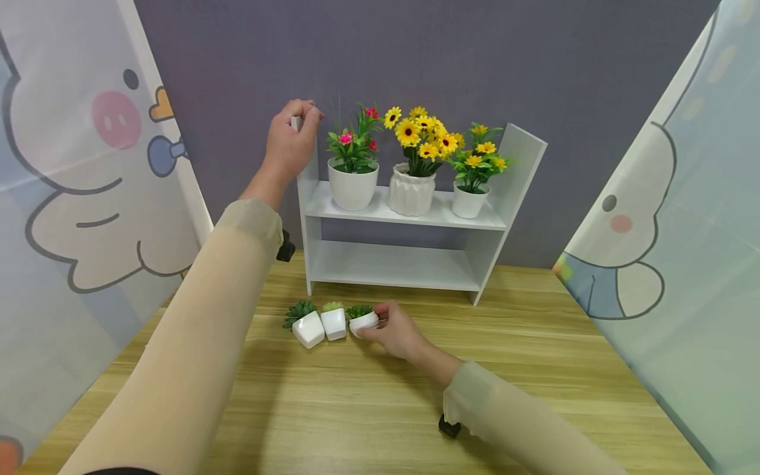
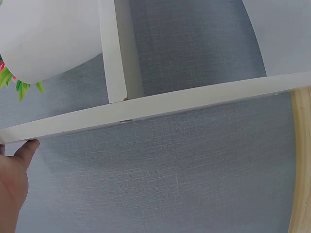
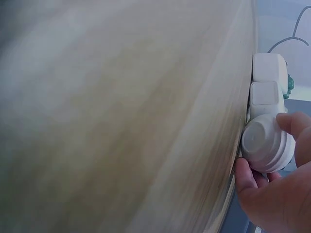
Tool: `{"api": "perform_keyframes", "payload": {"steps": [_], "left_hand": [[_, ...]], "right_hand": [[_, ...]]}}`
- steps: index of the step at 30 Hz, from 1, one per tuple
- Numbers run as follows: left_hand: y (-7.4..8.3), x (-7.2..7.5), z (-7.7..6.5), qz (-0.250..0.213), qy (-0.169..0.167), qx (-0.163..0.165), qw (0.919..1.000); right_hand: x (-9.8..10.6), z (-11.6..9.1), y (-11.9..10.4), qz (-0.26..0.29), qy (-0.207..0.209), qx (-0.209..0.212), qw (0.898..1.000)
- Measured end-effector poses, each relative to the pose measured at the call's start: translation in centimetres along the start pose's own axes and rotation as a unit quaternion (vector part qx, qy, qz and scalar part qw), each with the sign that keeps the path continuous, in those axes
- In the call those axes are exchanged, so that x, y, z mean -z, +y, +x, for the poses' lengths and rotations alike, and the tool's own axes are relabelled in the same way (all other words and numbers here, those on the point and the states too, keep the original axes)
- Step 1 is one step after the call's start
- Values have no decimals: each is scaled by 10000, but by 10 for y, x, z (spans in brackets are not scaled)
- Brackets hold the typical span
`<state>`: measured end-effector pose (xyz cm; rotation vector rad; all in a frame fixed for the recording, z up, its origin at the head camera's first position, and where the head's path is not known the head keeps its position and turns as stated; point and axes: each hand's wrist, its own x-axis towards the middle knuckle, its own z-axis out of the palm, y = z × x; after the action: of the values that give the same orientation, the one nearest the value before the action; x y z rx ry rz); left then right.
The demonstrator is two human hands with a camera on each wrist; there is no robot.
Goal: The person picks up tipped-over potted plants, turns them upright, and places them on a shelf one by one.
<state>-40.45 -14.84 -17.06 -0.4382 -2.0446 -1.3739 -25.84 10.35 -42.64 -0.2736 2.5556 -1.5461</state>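
Observation:
My left hand (image 1: 292,140) grips the upper end of the left side panel of a white two-tier shelf (image 1: 392,264). In the left wrist view, its fingers (image 2: 26,151) lie against the panel edge (image 2: 160,107). Down on the table, my right hand (image 1: 399,330) holds a small round white pot with a green succulent (image 1: 363,320) between thumb and fingers. The right wrist view shows the ridged pot (image 3: 262,143) tipped on its side, its base toward the camera. Left of it lie two more tipped succulents, one in a squarish white pot (image 1: 334,324), the other in an angular white pot (image 1: 309,330).
Three flower pots stand on the upper tier: pink flowers in a white pot (image 1: 353,187), sunflowers in a fluted pot (image 1: 411,191), yellow flowers in a small pot (image 1: 469,201). A grey wall (image 1: 594,79) rises behind the wooden table (image 1: 332,409). Cartoon-printed curtains (image 1: 77,171) flank both sides.

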Motion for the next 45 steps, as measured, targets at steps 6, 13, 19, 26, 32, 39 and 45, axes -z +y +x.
{"api": "perform_keyframes", "payload": {"steps": [6,13,19,26,32,39,45], "left_hand": [[-1,-1,1,-45,27,-7,10000],[0,0,0,-34,11,-3,10000],[0,-1,0,-109,32,-109,9999],[0,-1,1,-31,25,-59,10000],[-2,-1,1,-59,40,-77,9999],[-1,-1,1,-78,41,-42,10000],[-2,-1,2,-78,53,-53,9999]], "right_hand": [[4,-5,3,-185,-77,98,9998],[8,-8,7,124,-304,159,9993],[13,-11,11,239,-418,49,9988],[16,-13,12,202,-542,37,9983],[15,-12,12,56,-590,-21,9982],[17,-13,14,130,-612,4,9980],[26,-13,17,184,-413,-36,9990]]}}
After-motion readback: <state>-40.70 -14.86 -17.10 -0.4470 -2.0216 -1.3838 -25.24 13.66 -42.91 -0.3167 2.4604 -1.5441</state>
